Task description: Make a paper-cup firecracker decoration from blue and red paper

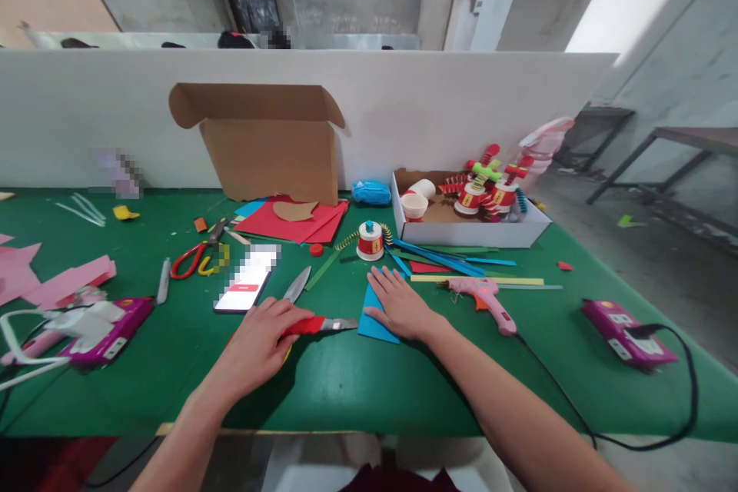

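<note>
My left hand (266, 334) is closed round a red utility knife (314, 325). Its blade points right and reaches the left edge of a blue sheet of paper (377, 329). Flat on that sheet lies my right hand (399, 304), fingers stretched out, covering much of it. Scissors (298, 284) lie partly hidden beneath my left hand, blades pointing away from me. Just beyond the blue paper stands a red and white paper cup (370, 241), upside down, with a blue piece on top and coiled paper strips at its sides.
A phone (245, 280) lies left of my hands. Right are a pink glue gun (483, 300) with a cord and paper strips (438, 255). Behind stand a white box (473, 233) holding cup figures, and red paper (288, 221). Power strips (626, 330) lie at both sides.
</note>
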Motion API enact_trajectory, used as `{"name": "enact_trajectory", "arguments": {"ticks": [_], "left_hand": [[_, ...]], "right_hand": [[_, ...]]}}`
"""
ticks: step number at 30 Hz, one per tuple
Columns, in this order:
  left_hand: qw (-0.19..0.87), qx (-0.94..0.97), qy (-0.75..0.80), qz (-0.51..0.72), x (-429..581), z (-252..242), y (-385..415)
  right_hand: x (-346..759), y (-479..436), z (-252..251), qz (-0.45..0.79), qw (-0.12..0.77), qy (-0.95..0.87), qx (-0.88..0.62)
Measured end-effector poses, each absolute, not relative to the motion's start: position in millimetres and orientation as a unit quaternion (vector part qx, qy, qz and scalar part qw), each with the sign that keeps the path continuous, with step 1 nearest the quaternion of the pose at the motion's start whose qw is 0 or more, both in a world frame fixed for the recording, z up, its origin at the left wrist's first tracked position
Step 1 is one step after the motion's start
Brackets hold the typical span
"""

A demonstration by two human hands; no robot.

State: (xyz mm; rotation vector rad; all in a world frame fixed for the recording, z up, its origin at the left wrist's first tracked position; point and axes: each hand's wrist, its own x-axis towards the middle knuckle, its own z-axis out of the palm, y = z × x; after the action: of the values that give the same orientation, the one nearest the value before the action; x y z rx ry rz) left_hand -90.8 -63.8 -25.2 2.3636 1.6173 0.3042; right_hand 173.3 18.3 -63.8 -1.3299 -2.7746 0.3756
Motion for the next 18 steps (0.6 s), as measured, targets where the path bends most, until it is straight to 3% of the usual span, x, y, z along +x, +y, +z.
{"name": "enact_trajectory", "arguments": {"ticks": [18], "left_hand": [[0.129,0.817,0.553,0.102,-92.4,-24.0,-61.9]], "right_hand": [[175.3,19.2,-69.3,0.119,0.042,-0.9,-0.418]]}}
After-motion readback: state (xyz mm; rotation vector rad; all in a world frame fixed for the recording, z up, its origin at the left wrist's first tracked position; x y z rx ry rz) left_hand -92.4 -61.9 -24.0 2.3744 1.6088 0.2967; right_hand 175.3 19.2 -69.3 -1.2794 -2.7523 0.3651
